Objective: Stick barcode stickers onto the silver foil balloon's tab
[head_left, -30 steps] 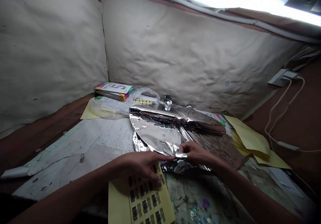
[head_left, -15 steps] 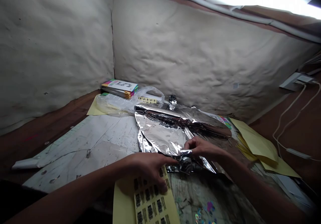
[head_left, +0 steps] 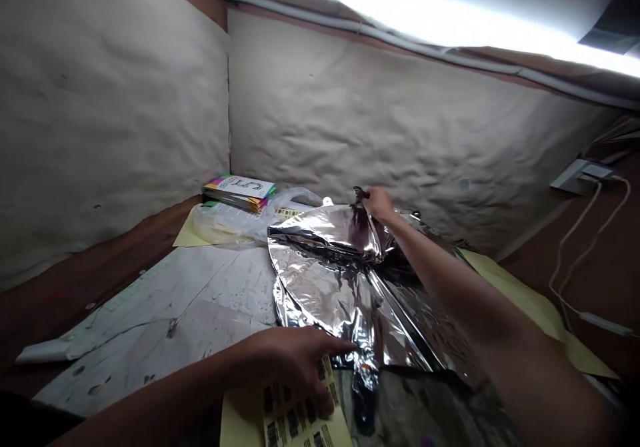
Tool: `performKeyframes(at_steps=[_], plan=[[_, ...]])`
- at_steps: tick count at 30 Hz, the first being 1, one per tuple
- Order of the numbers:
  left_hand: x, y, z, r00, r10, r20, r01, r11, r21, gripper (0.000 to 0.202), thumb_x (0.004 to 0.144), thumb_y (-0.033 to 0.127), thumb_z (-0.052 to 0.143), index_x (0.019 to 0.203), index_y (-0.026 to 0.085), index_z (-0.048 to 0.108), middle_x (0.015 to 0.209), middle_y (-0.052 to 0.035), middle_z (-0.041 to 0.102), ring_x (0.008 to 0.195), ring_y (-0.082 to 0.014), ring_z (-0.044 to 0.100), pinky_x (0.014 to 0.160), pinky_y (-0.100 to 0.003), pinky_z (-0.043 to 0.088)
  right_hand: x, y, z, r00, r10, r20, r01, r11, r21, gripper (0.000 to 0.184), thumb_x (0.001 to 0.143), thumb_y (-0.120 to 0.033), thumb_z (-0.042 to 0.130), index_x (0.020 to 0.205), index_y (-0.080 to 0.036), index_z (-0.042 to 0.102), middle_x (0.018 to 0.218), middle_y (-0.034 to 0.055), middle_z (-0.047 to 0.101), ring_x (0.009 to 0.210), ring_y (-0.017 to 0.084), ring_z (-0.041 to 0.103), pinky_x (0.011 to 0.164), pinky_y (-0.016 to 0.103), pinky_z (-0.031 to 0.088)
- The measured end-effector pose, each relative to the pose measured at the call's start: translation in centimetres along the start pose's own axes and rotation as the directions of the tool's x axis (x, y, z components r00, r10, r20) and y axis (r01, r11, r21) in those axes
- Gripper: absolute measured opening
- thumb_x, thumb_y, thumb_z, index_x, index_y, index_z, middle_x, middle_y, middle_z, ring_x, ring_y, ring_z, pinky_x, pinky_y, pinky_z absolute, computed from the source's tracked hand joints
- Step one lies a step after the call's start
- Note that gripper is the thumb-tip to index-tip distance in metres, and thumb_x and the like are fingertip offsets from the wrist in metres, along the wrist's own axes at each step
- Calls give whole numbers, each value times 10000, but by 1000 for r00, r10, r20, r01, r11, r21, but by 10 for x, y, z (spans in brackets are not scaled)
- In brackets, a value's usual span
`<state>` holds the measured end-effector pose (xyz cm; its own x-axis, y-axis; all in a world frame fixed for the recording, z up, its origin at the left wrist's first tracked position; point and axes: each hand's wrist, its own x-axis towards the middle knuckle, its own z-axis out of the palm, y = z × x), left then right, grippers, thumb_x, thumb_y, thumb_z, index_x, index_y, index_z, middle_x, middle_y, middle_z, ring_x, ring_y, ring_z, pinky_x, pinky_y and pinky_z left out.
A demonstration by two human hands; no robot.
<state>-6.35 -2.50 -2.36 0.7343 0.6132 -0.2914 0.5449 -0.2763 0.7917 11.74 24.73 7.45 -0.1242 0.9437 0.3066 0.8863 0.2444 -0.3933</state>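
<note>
A crumpled silver foil balloon lies spread over the worn work surface. My right hand reaches across it to its far edge and pinches the foil there, lifting that edge a little. My left hand lies with fingers spread on a yellow sheet of barcode stickers at the near edge, its fingertips touching the foil's near end.
A stack of colourful card packs and a clear plastic bag sit at the back left by the papered wall. Yellow sheets lie at the right. White cables hang from a socket at the far right.
My right hand let go of the foil's near end and reached to its far edge, which now lifts. The left hand stayed on the sticker sheet.
</note>
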Motion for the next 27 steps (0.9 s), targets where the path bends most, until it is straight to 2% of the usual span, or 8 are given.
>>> performKeyframes(at_steps=[6, 9, 13, 15, 17, 18, 23, 27], plan=[[-3, -1, -2, 1000, 19, -3, -19, 999, -29, 1014, 551, 438, 831, 1439, 351, 350, 1435, -81, 462, 1240, -407, 475, 944, -548, 416, -26, 3, 47, 993, -39, 113, 33, 998, 54, 239, 892, -328, 613, 1028, -133, 639, 1034, 71, 670, 941, 200, 633, 877, 404, 487], [-5, -3, -6, 998, -3, -67, -6, 991, -136, 954, 543, 447, 838, 1399, 318, 438, 1293, -92, 589, 1107, -363, 590, 896, -483, 468, -42, 5, 42, 984, -88, 155, 69, 990, 127, 318, 836, -233, 661, 1136, -135, 615, 1065, 108, 675, 968, 222, 629, 897, 380, 468], [-3, -6, -14, 929, -114, -353, -86, 859, -504, 708, 666, 450, 765, 1294, 222, 531, 943, -72, 699, 777, -243, 689, 655, -328, 541, -92, 1, 15, 968, -182, 171, 133, 955, 264, 347, 915, -313, 524, 1214, -148, 585, 1121, 114, 666, 989, 223, 627, 889, 361, 472], [0, -9, -18, 851, -158, -500, -196, 788, -583, 612, 700, 443, 746, 1215, 173, 556, 894, -77, 699, 763, -229, 684, 630, -307, 539, -134, 1, 6, 920, -274, 280, 151, 908, 391, 358, 926, -404, 489, 1168, -174, 619, 1039, 76, 698, 891, 195, 662, 785, 322, 522], [2, -10, -21, 789, -180, -587, -265, 763, -590, 559, 700, 441, 753, 1139, 145, 574, 866, -81, 698, 747, -221, 678, 633, -310, 539, -176, 3, 5, 770, -412, 486, 4, 767, 642, 439, 850, -423, 619, 1218, -184, 588, 1058, 76, 693, 888, 206, 666, 763, 327, 535], [3, -11, -22, 775, -178, -607, -285, 758, -586, 533, 696, 437, 758, 1101, 137, 586, 860, -80, 698, 738, -218, 675, 635, -313, 539, -194, 5, 6, 755, -421, 503, -47, 730, 682, 441, 825, -417, 658, 1201, -194, 597, 1023, 64, 699, 861, 205, 670, 739, 321, 540], [8, -10, -20, 751, -137, -646, -303, 798, -521, 370, 746, 431, 705, 918, 104, 671, 872, -78, 711, 771, -228, 670, 662, -305, 528, -234, 8, 18, 848, -334, 412, -59, 712, 699, 247, 844, -379, 637, 1020, -208, 670, 930, 41, 708, 824, 213, 673, 718, 321, 555], [13, -8, -17, 734, -140, -665, -282, 827, -486, 363, 762, 440, 688, 897, 104, 710, 837, -62, 720, 755, -222, 663, 665, -294, 515, -237, 6, 20, 923, -356, 146, 198, 764, 614, 247, 871, -319, 598, 1099, -237, 646, 1078, 63, 676, 947, 223, 649, 810, 357, 549]])
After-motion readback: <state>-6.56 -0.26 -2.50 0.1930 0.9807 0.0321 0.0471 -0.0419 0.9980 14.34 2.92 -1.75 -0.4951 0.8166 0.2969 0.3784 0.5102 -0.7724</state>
